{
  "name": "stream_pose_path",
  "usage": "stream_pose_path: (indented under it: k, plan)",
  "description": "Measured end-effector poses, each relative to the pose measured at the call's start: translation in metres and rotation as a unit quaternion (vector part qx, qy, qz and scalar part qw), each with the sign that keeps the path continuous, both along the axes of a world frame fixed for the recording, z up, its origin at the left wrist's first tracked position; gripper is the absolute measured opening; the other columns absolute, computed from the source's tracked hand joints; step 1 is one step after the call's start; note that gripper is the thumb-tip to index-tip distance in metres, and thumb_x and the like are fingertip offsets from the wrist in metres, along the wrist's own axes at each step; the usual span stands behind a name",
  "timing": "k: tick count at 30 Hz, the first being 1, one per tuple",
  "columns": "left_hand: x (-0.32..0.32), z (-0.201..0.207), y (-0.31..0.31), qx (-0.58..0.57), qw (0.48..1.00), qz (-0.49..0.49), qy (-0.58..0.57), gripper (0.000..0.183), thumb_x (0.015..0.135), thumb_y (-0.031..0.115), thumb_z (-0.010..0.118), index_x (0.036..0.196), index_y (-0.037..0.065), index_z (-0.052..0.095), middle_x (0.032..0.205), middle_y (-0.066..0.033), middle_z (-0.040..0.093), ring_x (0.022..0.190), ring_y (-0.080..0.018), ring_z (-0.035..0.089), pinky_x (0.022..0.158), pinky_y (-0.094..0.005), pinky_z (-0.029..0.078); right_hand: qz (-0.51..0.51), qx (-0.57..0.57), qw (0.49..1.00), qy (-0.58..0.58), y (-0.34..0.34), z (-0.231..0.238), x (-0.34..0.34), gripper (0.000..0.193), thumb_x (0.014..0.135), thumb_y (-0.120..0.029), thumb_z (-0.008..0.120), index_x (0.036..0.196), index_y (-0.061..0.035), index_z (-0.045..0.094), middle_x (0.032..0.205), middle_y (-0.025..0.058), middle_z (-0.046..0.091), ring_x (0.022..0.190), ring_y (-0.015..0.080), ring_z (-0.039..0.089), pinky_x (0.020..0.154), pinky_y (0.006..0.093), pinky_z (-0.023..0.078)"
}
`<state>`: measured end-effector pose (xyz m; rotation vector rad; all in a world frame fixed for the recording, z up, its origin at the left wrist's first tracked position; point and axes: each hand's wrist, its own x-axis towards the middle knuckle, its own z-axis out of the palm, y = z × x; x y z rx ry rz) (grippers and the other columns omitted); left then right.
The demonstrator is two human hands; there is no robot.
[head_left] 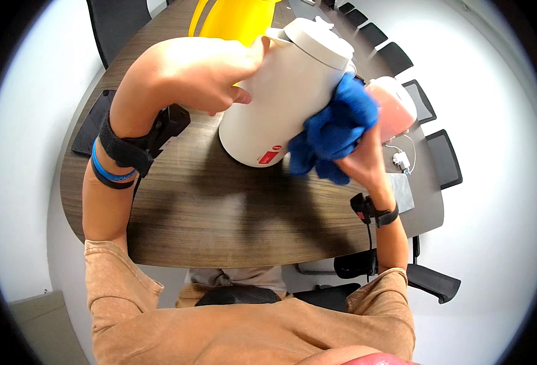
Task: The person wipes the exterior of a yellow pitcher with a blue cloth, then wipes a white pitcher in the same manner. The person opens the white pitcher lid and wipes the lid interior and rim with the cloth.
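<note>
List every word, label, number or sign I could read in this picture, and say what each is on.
Red label low on the white jug, with a small red oval above it: marks too small to read reliably.
Blue wristband on the left forearm: letter-like marks, too small to read surely.
I can make out no other text.

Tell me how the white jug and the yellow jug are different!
The white jug is white with red marks low down; the yellow jug is bright yellow. The white jug is in front; the yellow jug is behind it. The white jug's lid shows; the yellow jug's top is cut off by the picture's edge. Both look like pouring jugs.
</note>
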<state>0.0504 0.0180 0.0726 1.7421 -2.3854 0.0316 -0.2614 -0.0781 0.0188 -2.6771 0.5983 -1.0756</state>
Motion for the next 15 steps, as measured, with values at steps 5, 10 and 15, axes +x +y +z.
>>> stream_pose_path:
  k: [5,10,15]
  plan:
    - [-0.001,0.006,0.016,0.001,0.999,-0.046,0.007,0.078,0.098,0.017,0.071,0.15,-0.016,0.023,0.104,-0.0307,0.069,0.091,-0.0419,0.072,0.08,-0.0415,0.06,0.015,0.032,0.999,-0.021,0.005,0.047,0.011,0.101,0.081,-0.019,0.087,0.158,-0.0141,0.023,0.137,0.0173,0.054,0.128,0.0291,0.057,0.11,0.0443,0.046]
    - [0.002,0.009,0.015,0.029,0.998,-0.048,0.04,0.08,0.094,0.017,0.075,0.148,-0.018,0.026,0.104,-0.0324,0.069,0.09,-0.0417,0.072,0.077,-0.0424,0.06,0.002,0.037,0.999,0.034,0.001,0.025,0.006,0.113,0.079,-0.015,0.09,0.159,-0.0162,0.009,0.134,0.0224,0.055,0.124,0.0352,0.061,0.108,0.0497,0.049]
    - [0.001,0.003,0.013,-0.009,0.997,-0.069,0.036,0.079,0.094,0.018,0.075,0.148,-0.017,0.029,0.102,-0.0317,0.069,0.092,-0.0419,0.072,0.079,-0.042,0.059,-0.022,0.13,0.975,0.18,0.002,-0.051,-0.015,0.114,0.084,-0.016,0.085,0.158,0.0021,0.0,0.141,0.0309,0.051,0.135,0.0371,0.054,0.117,0.0437,0.04]
